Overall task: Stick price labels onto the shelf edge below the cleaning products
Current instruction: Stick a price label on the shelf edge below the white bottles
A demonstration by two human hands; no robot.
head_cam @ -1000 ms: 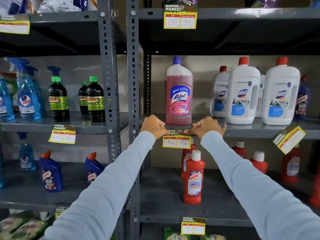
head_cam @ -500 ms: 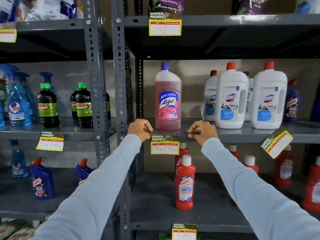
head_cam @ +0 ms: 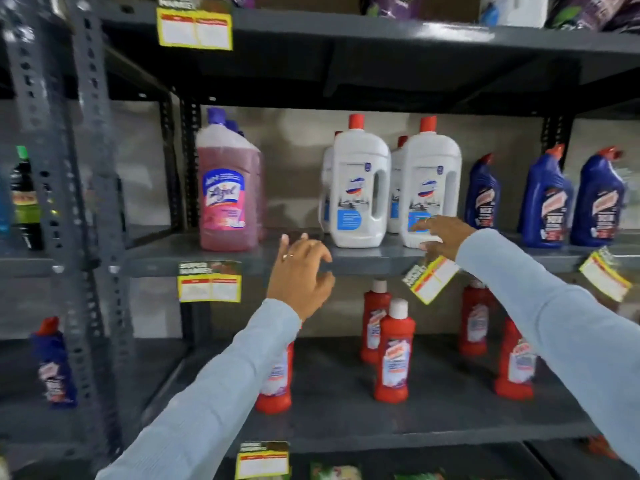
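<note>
1. At the left, under the pink bottle [head_cam: 227,188], a price label [head_cam: 209,282] hangs square and flat on the shelf edge [head_cam: 363,263]. It is a yellow-bordered card with a dark header and two pale boxes; any writing is too blurred to read. By the look of it this one is done.

2. The left hand [head_cam: 299,275] hovers in front of the shelf edge, right of that label and clear of it. Its fingers are spread and slightly curled, holding nothing.

3. Above, two white jugs [head_cam: 360,188] with red caps stand near the front of the shelf.

4. The right hand [head_cam: 445,237] reaches in by the base of the right-hand jug, fingers loosely spread. Just below it hangs a crooked label [head_cam: 429,278], tilted well off level and dangling under the shelf edge. Whether the fingers grip its top corner I cannot tell; the hand covers that spot.

5. Judged from this, the step in hand is straightening that tilted label. To do it well: take the card by both top corners, bring its top line level with the shelf edge, then press along the header from the middle outward so it lies flat like the left one.

6. Farther right, below the blue bottles [head_cam: 547,199], another tilted label [head_cam: 606,277] hangs askew and probably wants the same care.
</note>
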